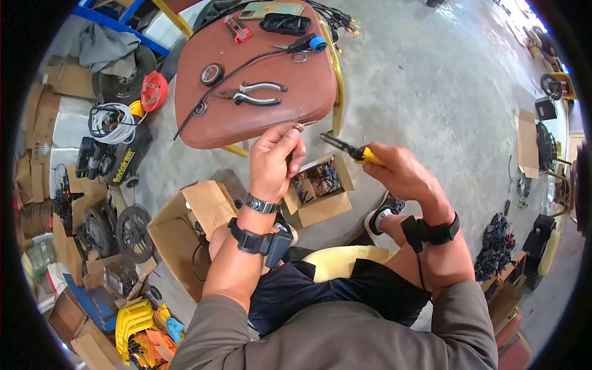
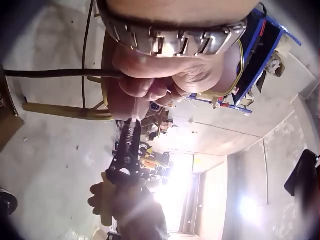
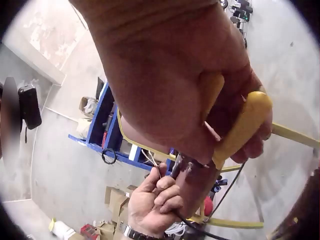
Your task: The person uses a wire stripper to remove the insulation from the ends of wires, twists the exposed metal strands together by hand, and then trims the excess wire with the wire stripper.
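My left hand [image 1: 277,151] pinches a black cable [image 2: 60,73] with the thumb and fingers curled; its thin pale wires [image 3: 150,159] stick out past the fingertips. The right hand [image 1: 404,172] grips the yellow handles of a wire stripper [image 1: 370,156], its dark jaws pointing at the left hand. In the head view a gap shows between the tool's tip and the wires. Both hands are held at the near edge of a brown padded seat [image 1: 222,126]. On this seat lie grey-and-black pliers [image 1: 259,99], a tape roll [image 1: 212,74] and a cable with a blue connector [image 1: 317,43].
A red cutter [image 1: 237,29], a black case [image 1: 285,23] and a phone [image 1: 271,10] lie at the seat's far side. Below the hands stand an open carton of small parts [image 1: 320,206] and a larger carton [image 1: 169,234]. Wheels and boxes crowd the left.
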Motion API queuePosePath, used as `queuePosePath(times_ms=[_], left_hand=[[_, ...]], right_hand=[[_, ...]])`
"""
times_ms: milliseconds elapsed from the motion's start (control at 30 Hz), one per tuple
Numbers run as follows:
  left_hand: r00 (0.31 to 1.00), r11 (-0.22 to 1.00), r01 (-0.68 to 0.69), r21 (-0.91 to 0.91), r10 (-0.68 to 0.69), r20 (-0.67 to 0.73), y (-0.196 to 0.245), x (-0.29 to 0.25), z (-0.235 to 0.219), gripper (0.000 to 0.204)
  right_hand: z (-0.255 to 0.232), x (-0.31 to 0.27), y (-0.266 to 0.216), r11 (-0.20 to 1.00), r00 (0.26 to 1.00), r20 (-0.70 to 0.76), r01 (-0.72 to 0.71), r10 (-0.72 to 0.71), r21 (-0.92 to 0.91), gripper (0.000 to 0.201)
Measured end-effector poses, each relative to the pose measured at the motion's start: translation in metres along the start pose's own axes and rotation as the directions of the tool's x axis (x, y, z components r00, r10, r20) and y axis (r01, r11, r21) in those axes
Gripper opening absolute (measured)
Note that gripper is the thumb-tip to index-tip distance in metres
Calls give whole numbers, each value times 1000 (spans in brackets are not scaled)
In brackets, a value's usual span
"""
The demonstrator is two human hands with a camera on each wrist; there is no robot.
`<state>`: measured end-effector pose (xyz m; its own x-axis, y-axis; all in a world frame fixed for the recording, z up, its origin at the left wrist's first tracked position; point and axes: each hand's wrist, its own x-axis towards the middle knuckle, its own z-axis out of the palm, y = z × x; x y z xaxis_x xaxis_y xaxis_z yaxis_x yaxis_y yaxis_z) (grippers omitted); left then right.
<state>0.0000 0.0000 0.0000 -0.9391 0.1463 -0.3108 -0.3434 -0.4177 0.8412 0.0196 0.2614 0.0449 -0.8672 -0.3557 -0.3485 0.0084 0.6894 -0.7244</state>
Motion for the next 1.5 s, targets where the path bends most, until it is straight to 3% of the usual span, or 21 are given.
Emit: queuePosePath(times_ms=[267, 367, 467, 567, 667, 967, 1067, 1100, 1167, 1200, 1300, 1400, 1500], left_hand=[[993, 996, -4, -87, 14, 116, -7, -1, 4, 16], [998, 998, -8, -57, 12, 69, -7, -1, 8, 15], [995, 997, 11, -80, -3, 96, -7, 0, 9, 14], [991, 996, 28, -89, -17, 131, -8, 1, 6, 13], [989, 994, 51, -92, -37, 143, -7, -1, 8, 14], [987, 993, 59, -104, -42, 153, -10, 11, -2, 19], [989, 991, 40, -127, -22, 146, -7, 13, -4, 22], [989, 990, 31, -134, -12, 145, -5, 15, -3, 23], [990, 987, 32, -158, -10, 139, -4, 17, -3, 23], [990, 984, 43, -172, -19, 139, -4, 18, -3, 23], [989, 983, 52, -178, -26, 147, -4, 19, 1, 23], [986, 984, 62, -169, -35, 163, -7, 20, 3, 24], [984, 982, 66, -179, -35, 173, -8, 20, 8, 21]], right_hand=[[4, 10, 6, 901, 993, -121, 57, -5, 431, 21], [-4, 17, -7, 914, 987, -152, 17, 50, 405, 23], [3, 34, -10, 891, 945, -322, 200, -65, 407, 28], [1, 50, -21, 918, 912, -383, 270, -147, 291, 34], [6, 78, -15, 921, 784, -495, 374, -375, -104, 38], [16, 133, -21, 904, 721, -545, 325, -428, -279, 34], [8, 136, -17, 910, 642, -651, 351, -404, -219, 29], [5, 132, -19, 937, 734, -622, 349, -272, 1, 27], [-4, 117, -27, 868, 887, -460, 251, -30, 428, 23], [-6, 110, -31, 856, 899, -437, 225, 1, 465, 21], [-7, 99, -29, 910, 803, -523, 399, -286, 116, 24], [-3, 99, -20, 861, 711, -550, 508, -438, -30, 26], [-3, 86, -24, 837, 773, -453, 539, -445, 98, 34]])
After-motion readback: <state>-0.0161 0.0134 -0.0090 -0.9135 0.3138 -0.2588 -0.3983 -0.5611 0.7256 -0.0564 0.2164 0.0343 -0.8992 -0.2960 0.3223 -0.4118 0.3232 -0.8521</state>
